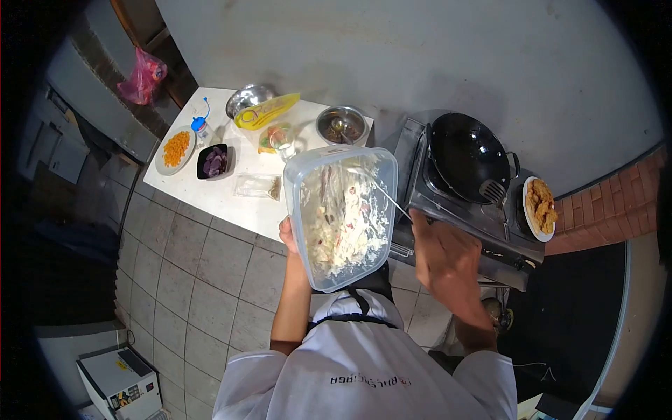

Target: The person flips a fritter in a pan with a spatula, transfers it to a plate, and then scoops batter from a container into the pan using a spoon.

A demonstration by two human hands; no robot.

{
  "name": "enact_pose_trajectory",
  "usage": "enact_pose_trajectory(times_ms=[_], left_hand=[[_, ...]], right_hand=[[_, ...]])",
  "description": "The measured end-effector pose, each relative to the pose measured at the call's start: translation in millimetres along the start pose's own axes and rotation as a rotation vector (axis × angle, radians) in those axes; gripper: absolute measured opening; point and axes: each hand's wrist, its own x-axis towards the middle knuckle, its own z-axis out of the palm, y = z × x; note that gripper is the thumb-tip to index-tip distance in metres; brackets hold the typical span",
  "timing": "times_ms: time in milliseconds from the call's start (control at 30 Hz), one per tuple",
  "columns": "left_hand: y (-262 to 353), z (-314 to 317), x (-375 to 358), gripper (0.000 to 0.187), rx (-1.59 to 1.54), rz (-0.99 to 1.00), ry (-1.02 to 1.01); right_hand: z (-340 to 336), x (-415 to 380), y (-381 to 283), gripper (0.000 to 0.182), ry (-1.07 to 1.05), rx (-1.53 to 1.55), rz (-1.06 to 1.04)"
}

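My left hand (288, 236) grips the left side of a clear plastic container (390, 183), its fingers mostly hidden behind the wall. The container is tilted so that its inside faces me. A creamy white mixture (357, 220) with small reddish bits lies in it and smears its walls. My right hand (448, 257) is closed around a thin metal utensil (396, 205) whose far end reaches into the mixture; that end is too covered to show its kind.
A white table (210, 199) holds a plate of orange pieces (175, 149), a black bowl (212, 162), a steel bowl (341, 124) and a yellow packet (268, 112). On the stove (448, 222) stand a black wok (467, 157), a slotted spatula (493, 191) and a plate of fried food (540, 205).
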Motion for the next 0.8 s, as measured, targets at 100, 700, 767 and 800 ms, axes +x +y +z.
enact_pose_trajectory(times_ms=[100,700,767,800], left_hand=[[-3.6,-1.7,0.5,0.09,-0.008,-0.001,-0.162],[-7.3,-1.3,-4.3,0.085,0.068,0.044,-0.157],[-6.3,-3.3,-0.7,0.085,0.079,0.056,-0.158],[-4.6,-3.9,-2.3,0.085,0.086,0.064,-0.151]], right_hand=[[6.7,1.6,-3.6,0.049,0.003,-0.085,0.001],[6.8,-4.4,-26.9,0.052,-0.002,0.058,0.082],[10.0,-6.8,-32.5,0.047,-0.052,0.077,0.138],[9.5,-12.0,-35.4,0.047,-0.049,0.077,0.13]])
